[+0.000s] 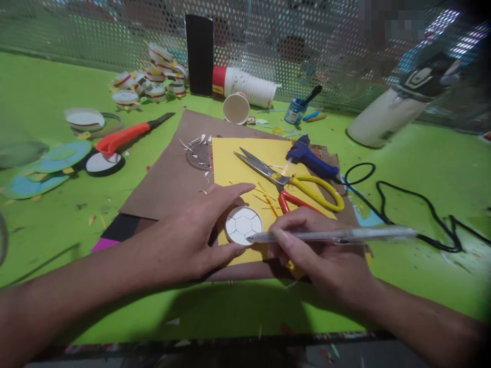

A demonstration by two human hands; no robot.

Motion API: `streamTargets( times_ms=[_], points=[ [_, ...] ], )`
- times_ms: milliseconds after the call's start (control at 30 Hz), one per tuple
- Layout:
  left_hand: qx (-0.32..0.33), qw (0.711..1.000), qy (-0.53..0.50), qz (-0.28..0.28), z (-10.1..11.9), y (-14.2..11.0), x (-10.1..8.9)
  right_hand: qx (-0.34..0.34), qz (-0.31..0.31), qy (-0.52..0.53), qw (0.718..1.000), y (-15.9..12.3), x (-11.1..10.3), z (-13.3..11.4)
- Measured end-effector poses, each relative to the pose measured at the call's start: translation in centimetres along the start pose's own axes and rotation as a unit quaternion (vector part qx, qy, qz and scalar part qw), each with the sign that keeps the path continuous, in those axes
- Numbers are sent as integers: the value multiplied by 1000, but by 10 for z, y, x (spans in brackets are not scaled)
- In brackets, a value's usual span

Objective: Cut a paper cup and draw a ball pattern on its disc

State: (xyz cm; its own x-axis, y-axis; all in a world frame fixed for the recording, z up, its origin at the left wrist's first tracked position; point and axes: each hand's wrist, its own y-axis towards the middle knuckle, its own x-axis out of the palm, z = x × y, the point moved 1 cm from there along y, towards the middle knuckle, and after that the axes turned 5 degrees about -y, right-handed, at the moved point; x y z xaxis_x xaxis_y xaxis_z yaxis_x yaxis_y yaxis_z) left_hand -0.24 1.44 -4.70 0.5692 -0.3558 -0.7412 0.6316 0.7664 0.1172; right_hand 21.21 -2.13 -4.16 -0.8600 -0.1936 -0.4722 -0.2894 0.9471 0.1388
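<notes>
A small white paper disc (243,224) with a football pattern of dark lines rests over the yellow paper (233,163). My left hand (195,230) curves around its left side, thumb and fingers gripping the disc's edge. A clear-barrelled pen (345,234) is pinched in my right hand (314,250), its dark tip touching the disc near the lower right. Just beyond my right hand lie scissors (284,180) with one yellow and one red handle, blades pointing up and left. A blue glue gun (312,159) lies behind the scissors.
An orange-handled cutter (123,137) and blue-green discs (63,156) lie on the left. Behind stand a black phone-like slab (200,56), stacked paper cups (249,87), a blue paint jar (295,111) and a tilted bottle (387,115). A black cord (425,197) loops across the right.
</notes>
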Motion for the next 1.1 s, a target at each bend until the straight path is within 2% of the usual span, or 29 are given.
streamTargets(
  times_ms=[233,633,1100],
  points=[
    [1,1000,-1,-3,0,0,1,-4,-9,-10,1000,1,1,2],
    [11,1000,12,6,-1,0,1,29,-28,29,999,-1,1,3],
    [27,999,16,7,1,-1,-1,20,-14,38,999,-1,0,3]
  ],
)
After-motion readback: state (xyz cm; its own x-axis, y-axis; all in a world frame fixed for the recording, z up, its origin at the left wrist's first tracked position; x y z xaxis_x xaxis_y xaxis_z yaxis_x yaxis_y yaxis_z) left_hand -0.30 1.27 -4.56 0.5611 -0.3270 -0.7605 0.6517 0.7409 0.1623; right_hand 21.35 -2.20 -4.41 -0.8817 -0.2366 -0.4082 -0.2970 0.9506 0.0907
